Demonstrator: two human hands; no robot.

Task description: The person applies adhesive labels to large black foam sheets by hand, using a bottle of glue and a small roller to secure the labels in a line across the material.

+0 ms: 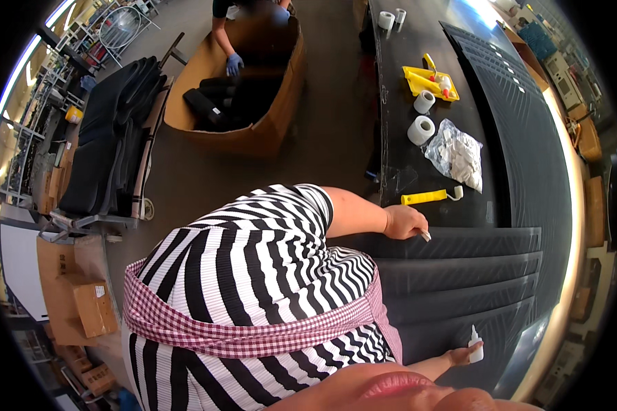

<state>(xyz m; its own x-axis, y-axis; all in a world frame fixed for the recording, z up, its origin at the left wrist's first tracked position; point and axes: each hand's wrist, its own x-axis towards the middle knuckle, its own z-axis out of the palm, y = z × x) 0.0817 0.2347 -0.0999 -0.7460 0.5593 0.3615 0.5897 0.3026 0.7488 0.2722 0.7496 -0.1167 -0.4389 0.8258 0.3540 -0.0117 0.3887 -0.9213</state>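
So both hands are down on the black ribbed mat (473, 274) that covers the near end of the dark table (397, 157). The left hand (404, 222) is closed around a small white bit (426, 235) poking out of the fingers, tip right on the mat's far edge; can't tell what that bit actually is. The right hand (463, 355) is lower in the shot, close to the person's chin, fingers wrapped around a little white bottle (476, 344) standing upright on the mat. The two hands are well apart, with several ribs of mat between them. Just past the left hand there's a yellow roller (425, 197) lying on the table, then a clear bag (456, 154) of white pieces, two tape rolls (421, 129) and a yellow tray (428, 82) further along. Off to the left, on the floor, someone's blue-gloved hand (234, 64) is reaching into a big cardboard box (267, 130) of black parts.
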